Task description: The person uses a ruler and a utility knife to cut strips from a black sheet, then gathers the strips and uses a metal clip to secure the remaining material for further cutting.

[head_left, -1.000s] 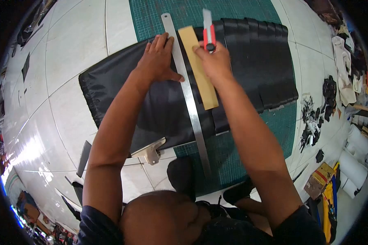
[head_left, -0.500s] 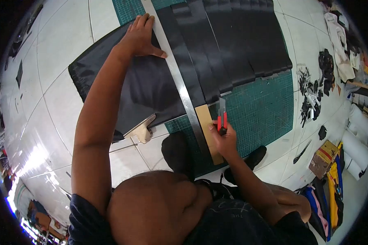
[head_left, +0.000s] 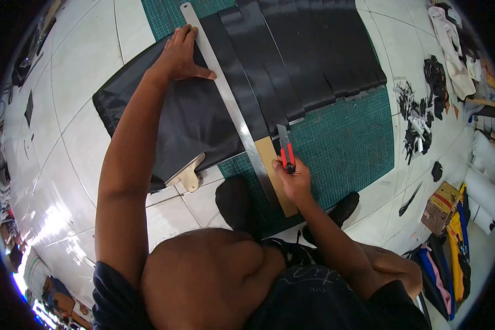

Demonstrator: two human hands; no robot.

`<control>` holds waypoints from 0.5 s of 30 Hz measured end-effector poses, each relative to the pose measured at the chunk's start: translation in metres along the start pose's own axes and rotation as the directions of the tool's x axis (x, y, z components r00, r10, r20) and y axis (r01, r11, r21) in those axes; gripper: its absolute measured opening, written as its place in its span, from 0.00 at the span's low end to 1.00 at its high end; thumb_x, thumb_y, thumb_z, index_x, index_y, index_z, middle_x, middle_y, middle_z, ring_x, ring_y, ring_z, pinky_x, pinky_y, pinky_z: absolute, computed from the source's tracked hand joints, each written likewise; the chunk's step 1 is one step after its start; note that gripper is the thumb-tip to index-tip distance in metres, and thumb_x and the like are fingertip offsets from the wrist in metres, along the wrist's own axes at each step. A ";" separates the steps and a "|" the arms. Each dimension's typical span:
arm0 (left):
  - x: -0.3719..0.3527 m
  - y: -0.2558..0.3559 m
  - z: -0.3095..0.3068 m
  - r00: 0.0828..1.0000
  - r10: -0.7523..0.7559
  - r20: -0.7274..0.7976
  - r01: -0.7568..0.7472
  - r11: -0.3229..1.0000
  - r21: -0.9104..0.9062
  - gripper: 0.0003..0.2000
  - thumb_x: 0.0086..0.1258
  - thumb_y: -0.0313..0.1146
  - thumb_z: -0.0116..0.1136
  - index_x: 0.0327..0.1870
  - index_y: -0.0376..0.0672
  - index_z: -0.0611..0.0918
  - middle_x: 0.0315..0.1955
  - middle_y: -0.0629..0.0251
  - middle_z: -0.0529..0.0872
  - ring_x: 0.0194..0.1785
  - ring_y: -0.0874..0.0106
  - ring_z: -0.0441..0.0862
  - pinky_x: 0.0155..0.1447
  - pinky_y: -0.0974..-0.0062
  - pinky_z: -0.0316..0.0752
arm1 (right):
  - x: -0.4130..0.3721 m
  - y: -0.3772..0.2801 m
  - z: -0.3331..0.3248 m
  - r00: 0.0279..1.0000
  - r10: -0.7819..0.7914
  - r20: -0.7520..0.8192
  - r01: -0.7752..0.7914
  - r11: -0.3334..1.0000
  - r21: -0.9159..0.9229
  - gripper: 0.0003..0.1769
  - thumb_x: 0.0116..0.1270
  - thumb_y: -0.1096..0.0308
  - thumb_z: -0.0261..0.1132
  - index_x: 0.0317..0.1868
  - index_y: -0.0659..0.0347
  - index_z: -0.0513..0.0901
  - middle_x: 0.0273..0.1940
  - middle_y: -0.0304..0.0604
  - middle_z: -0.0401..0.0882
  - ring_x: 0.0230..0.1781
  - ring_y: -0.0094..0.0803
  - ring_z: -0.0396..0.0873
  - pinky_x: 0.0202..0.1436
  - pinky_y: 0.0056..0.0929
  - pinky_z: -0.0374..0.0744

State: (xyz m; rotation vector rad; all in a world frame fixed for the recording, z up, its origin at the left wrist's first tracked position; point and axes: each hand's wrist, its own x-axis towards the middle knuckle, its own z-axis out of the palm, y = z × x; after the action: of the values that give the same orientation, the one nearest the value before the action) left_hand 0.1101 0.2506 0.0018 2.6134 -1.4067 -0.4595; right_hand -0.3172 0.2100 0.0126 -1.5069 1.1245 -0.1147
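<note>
A long metal ruler point(head_left: 229, 102) lies slantwise across black sheet material point(head_left: 198, 118). My left hand point(head_left: 182, 58) rests on the sheet with its fingers spread, the fingertips and thumb touching the ruler's left edge. My right hand point(head_left: 293, 179) is closed around a red utility knife point(head_left: 287, 157), its blade pointing away from me near the sheet's lower edge. Beneath that hand a tan strip point(head_left: 276, 179) lies along the ruler's right side. Several black strips point(head_left: 313, 55) overlap to the right of the ruler, on a green cutting mat point(head_left: 346, 132).
A cream-handled tool point(head_left: 190, 179) lies at the sheet's lower left edge. My feet in black socks point(head_left: 234, 201) are at the mat's near edge. Black scraps point(head_left: 418, 132) lie on the tiled floor at the right, near a cardboard box point(head_left: 441, 208).
The ruler, the tan strip and the black strips have shifted slightly left. Both my hands have moved slightly left too, the right one still with the knife.
</note>
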 end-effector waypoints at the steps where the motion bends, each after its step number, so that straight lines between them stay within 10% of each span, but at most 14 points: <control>1: -0.001 0.002 -0.001 1.000 -0.007 -0.003 0.007 1.000 -0.002 0.72 0.32 0.64 0.85 0.79 0.35 0.54 0.79 0.49 0.53 0.82 0.49 0.51 0.83 0.55 0.54 | 0.001 0.002 0.000 1.000 -0.001 -0.001 0.001 1.000 0.022 0.14 0.71 0.61 0.71 0.45 0.64 0.84 0.28 0.32 0.78 0.28 0.19 0.73 0.34 0.26 0.75; 15: -0.001 0.003 0.001 1.000 -0.020 -0.012 0.019 0.999 -0.047 0.73 0.30 0.62 0.86 0.80 0.37 0.54 0.79 0.50 0.52 0.82 0.50 0.50 0.83 0.53 0.53 | 0.003 0.009 -0.003 0.997 0.066 0.044 -0.069 0.994 0.081 0.12 0.68 0.67 0.74 0.46 0.65 0.85 0.33 0.28 0.79 0.30 0.13 0.72 0.35 0.17 0.74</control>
State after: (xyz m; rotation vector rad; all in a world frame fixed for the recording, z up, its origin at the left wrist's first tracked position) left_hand 0.1067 0.2496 0.0017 2.5904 -1.3512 -0.4718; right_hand -0.3226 0.2072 0.0044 -1.3907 1.1231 -0.0821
